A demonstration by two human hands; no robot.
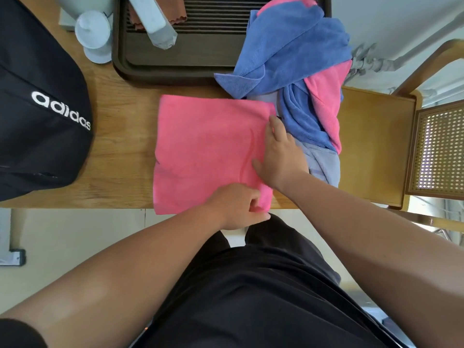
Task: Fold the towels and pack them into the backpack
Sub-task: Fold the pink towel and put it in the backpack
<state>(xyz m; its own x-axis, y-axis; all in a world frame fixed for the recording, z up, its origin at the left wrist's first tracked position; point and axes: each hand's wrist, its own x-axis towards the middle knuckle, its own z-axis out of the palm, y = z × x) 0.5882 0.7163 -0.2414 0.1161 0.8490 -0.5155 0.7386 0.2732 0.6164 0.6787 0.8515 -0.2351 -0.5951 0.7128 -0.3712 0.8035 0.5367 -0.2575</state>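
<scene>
While the near right corner of the pink towel [208, 151] is pinched by the left hand [237, 207], fingers curled around the cloth at the near edge of the wooden table [118, 162], the right hand [281, 156] is laid flat on the towel's right edge, fingers straight, thumb spread, nothing grasped; the two hands are held close together, the right one farther from the body. The towel is spread as a single flat square, slightly creased beside the right palm; its near edge is draped a little over the table's edge. Just beyond the right hand a heap of towels [296, 54] is noted, blue and pink cloths tangled with a pale grey-blue one, unfolded; part of it is draped over the right corner of a dark tray [180, 61] at the back of the table. On the tray a grey-white object [153, 21] is laid across a brownish cloth [179, 11]; a white lidded cup [93, 31] is set left of the tray. The black backpack [37, 109], lettered in white, is placed at the table's left end, well apart from the pink towel; a wooden chair [371, 141] with a cane back is seen at the right.
</scene>
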